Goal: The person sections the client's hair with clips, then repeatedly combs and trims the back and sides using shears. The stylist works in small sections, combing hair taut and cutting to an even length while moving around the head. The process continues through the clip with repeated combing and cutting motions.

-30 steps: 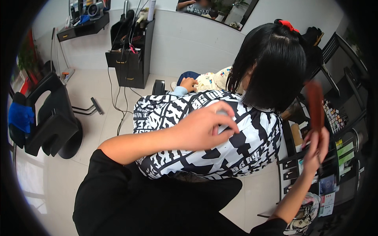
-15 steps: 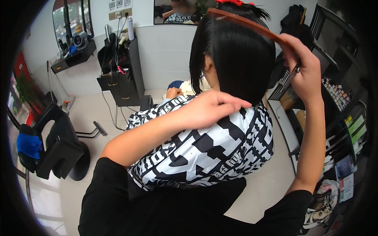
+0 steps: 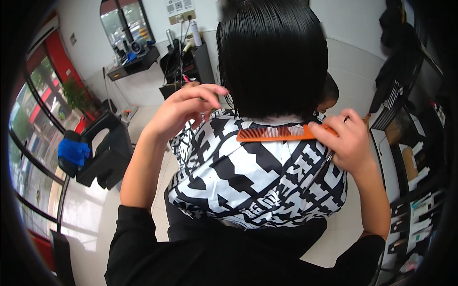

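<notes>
A seated person with straight black hair, cut to about neck length, has their back to me. A black-and-white lettered cape covers their shoulders and back. My right hand is closed on an orange comb, which lies level across the upper back, just below the hair ends, teeth upward. Slim dark scissors also sit in that hand, slanting down to the left over the cape. My left hand hovers left of the hair, fingers loosely bent and apart, holding nothing.
Another person's head shows beyond the cape at right. At left stands a black salon chair with a blue towel. A black tool cabinet is against the far wall; shelves of bottles line the right.
My right hand has brought the comb down from the top of the head to below the hair ends. My left hand has drawn back leftward off the neck area. The view has shifted.
</notes>
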Motion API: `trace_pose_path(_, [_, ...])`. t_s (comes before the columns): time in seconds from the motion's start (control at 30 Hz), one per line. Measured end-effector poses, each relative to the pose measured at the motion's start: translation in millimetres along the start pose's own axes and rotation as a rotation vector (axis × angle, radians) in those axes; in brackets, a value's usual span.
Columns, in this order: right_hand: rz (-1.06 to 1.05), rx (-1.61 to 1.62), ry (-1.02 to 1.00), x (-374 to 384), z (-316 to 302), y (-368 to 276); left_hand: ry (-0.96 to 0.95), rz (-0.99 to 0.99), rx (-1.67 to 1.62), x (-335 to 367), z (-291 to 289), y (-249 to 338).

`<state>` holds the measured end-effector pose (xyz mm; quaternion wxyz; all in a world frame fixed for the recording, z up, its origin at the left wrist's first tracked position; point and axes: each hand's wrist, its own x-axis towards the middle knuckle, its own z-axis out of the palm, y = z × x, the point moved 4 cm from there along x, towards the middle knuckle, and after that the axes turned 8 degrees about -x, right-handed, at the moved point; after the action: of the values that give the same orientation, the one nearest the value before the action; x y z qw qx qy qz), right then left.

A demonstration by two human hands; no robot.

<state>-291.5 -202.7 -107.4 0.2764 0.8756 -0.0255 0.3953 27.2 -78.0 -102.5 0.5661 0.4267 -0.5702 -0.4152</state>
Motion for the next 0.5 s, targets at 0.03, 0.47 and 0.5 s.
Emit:
trace_pose_path(0.03, [-0.044,0.015,-0.001,-1.8,-0.1,0.0,-0.002,-0.094,-0.080,5.0,1.5,-6.0])
trace_pose_path(0.47, [0.256,0.757,0.254,69.4,25.0,122.9,0.042,-0.129,-0.366,2.5,97.4,-8.3])
trace_pose_path(0.5, [0.234,0.774,0.196,64.6,33.6,121.9,0.072,-0.132,-0.332,0.0,104.4,-8.2])
